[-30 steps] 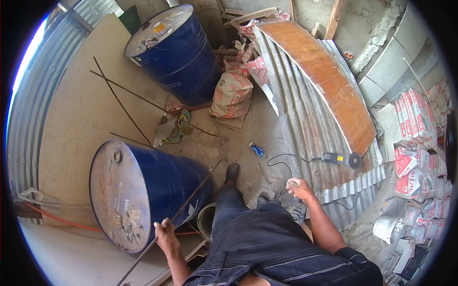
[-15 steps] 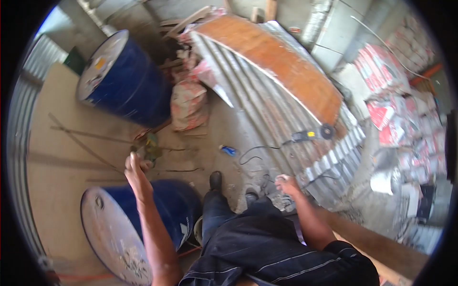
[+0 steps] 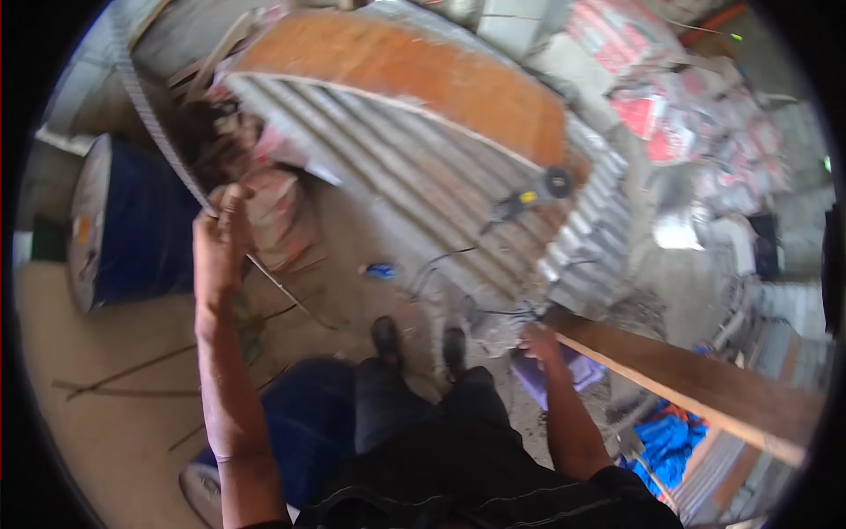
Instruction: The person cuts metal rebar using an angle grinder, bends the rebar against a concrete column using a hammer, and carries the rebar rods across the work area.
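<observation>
My left hand point(image 3: 222, 231), raised at left, is closed around a ribbed steel rod point(image 3: 166, 139). The rod slants from the upper left, through the fist, down toward the floor by my boots. Low at the right, my right hand point(image 3: 539, 342) is beside the end of a wooden plank point(image 3: 670, 375) and above a purple crate point(image 3: 557, 375). Its fingers are blurred, so I cannot see whether they grip anything. More thin rods point(image 3: 132, 383) lie crossed on the floor at left, below the raised hand.
Blue drums point(image 3: 145, 225) stand at left, another point(image 3: 308, 414) near my legs. An angle grinder point(image 3: 529, 198) with a cord lies on corrugated metal sheets point(image 3: 423, 185) beside an orange-brown board point(image 3: 405, 66). Paper sacks point(image 3: 679, 115) are piled at right. A blue tarp point(image 3: 665, 445) lies under the plank.
My left hand has come up with the steel rod in it; no rod showed clearly in it before. The view has shifted, bringing the purple crate and blue tarp into sight.
</observation>
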The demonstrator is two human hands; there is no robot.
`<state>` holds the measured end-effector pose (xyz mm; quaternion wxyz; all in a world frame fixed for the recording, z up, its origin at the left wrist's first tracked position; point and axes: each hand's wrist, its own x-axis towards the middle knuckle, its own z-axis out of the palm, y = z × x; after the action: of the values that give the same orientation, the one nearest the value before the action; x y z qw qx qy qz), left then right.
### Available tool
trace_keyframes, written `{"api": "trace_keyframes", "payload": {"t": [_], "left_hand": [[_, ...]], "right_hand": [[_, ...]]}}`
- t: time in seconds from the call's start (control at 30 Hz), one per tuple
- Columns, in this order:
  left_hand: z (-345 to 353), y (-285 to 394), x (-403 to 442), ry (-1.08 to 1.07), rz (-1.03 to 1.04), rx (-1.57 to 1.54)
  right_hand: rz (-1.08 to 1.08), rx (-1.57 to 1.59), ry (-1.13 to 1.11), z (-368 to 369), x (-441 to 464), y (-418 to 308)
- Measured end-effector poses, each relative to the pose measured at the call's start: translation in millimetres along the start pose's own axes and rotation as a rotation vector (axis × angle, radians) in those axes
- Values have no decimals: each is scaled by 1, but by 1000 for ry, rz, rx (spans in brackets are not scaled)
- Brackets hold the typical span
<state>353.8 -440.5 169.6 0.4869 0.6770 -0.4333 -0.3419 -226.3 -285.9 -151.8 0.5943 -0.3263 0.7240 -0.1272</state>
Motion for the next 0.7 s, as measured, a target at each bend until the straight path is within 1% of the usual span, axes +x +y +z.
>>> {"api": "trace_keyframes", "payload": {"t": [0.03, 0.07, 0.1, 0.13, 0.2, 0.23, 0.27, 0.3, 0.33, 0.37, 0.4, 0.43, 0.47, 0.5, 0.53, 0.57, 0.6, 0.63, 0.67, 0.7], "left_hand": [[-25, 18, -6, 52, 47, 33], [-42, 34, -14, 98, 35, 99], [-51, 50, -21, 184, 24, 52], [-55, 63, -29, 267, 24, -6], [-42, 84, -47, 329, -3, 105], [-43, 80, -49, 224, 296, 646], [-38, 74, -49, 168, 446, 826], [-15, 66, -55, 180, 400, 469], [-8, 59, -56, 97, 257, 343], [12, 64, -57, 274, 328, 411], [18, 77, -62, 226, 258, 339], [12, 85, -64, 173, 193, 250], [-13, 86, -67, 158, 294, 293], [-42, 81, -68, 137, 390, 336], [-80, 77, -70, 242, 301, 285], [-129, 77, -77, 328, 182, 38], [-176, 69, -85, 517, -19, 16], [-235, 14, -81, 709, 1, 110], [-282, -33, -85, 880, -2, -47], [-366, -117, -96, 984, -302, 150]], "right_hand": [[131, 179, -29, 9, 15, -1], [71, 135, -70, 30, 7, -29], [6, 97, -105, 45, -16, -77], [-165, 19, -104, 76, -26, -106], [-426, -98, -329, 141, -60, -197], [-638, -46, -403, 181, -79, -236], [-851, 18, -492, 220, -105, -274], [-1022, -91, -544, 242, -140, -325], [-1130, -134, -592, 269, -152, -349], [-1238, -177, -622, 293, -163, -366], [-1260, -179, -678, 311, -176, -378], [-1137, 95, -588, 326, -186, -388], [-993, 352, -486, 340, -193, -396], [-857, 165, -504, 338, -164, -391], [-847, 319, -439, 346, -157, -390], [-851, 296, -413, 336, -168, -394], [-788, 328, -457, 329, -150, -387], [-845, 371, -427, 332, -144, -385], [-884, 343, -416, 330, -140, -386], [-917, 309, -398, 329, -137, -388]]}}
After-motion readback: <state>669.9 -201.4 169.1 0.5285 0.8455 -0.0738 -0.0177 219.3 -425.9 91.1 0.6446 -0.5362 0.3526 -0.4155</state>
